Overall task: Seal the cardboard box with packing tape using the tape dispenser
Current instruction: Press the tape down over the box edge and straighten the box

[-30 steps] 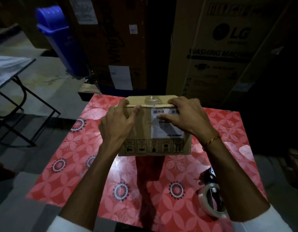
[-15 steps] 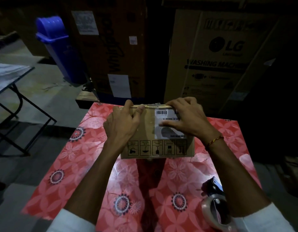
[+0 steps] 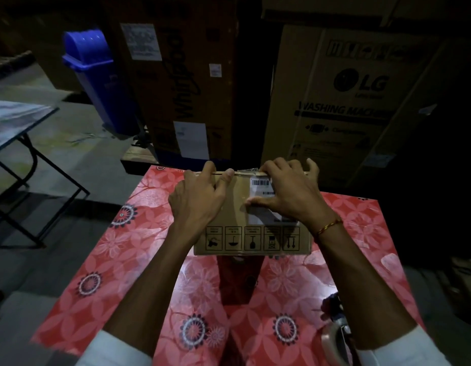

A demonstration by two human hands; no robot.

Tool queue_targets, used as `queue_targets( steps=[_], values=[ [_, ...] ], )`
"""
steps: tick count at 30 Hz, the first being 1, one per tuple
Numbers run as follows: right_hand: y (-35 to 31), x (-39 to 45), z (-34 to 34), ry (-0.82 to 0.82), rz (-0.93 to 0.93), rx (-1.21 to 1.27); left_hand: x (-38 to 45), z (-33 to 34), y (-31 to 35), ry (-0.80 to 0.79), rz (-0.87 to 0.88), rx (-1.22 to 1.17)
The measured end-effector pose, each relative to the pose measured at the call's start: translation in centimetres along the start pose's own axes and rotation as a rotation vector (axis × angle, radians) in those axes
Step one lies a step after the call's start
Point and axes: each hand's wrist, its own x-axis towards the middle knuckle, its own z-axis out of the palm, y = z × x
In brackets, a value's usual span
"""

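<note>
A small cardboard box (image 3: 237, 223) with handling symbols and a white barcode label stands on the red flowered table (image 3: 139, 249). My left hand (image 3: 200, 199) grips its upper left edge, fingers curled over the top. On the upper right, my right hand (image 3: 290, 194) has its fingers over the top edge and its thumb pressed on the label. A bit of clear tape (image 3: 245, 171) shows at the top edge between the hands. The tape dispenser (image 3: 336, 336) lies at the table's near right, partly hidden by my right forearm.
Large appliance cartons (image 3: 342, 101) stand close behind the table. A blue bin (image 3: 97, 75) stands at the back left. A folding table (image 3: 17, 120) is at the left, with concrete floor between it and my table.
The box's top face has dropped out of sight as the view lowered or the box tipped. Both hands kept their hold on the top edge, shifting slightly.
</note>
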Motion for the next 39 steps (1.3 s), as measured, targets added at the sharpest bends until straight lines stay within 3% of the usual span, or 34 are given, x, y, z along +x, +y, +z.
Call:
queue_targets(
  steps=[16, 26, 34, 39],
  values=[
    [0.3, 2.6, -2.1, -0.081, -0.096, 0.147, 0.7, 0.2, -0.3, -0.022, 0.017, -0.003],
    [-1.7, 1.8, 1.6, 0.270, -0.030, -0.050, 1.6, 0.2, -0.4, -0.030, 0.027, 0.026],
    [0.4, 1.3, 0.1, 0.064, -0.189, -0.045, 1.5, 0.0, -0.2, -0.040, 0.022, 0.046],
    [-0.6, 1.5, 0.8, 0.105, -0.124, -0.123, 1.2, 0.1, -0.4, -0.030, 0.025, 0.023]
  ],
)
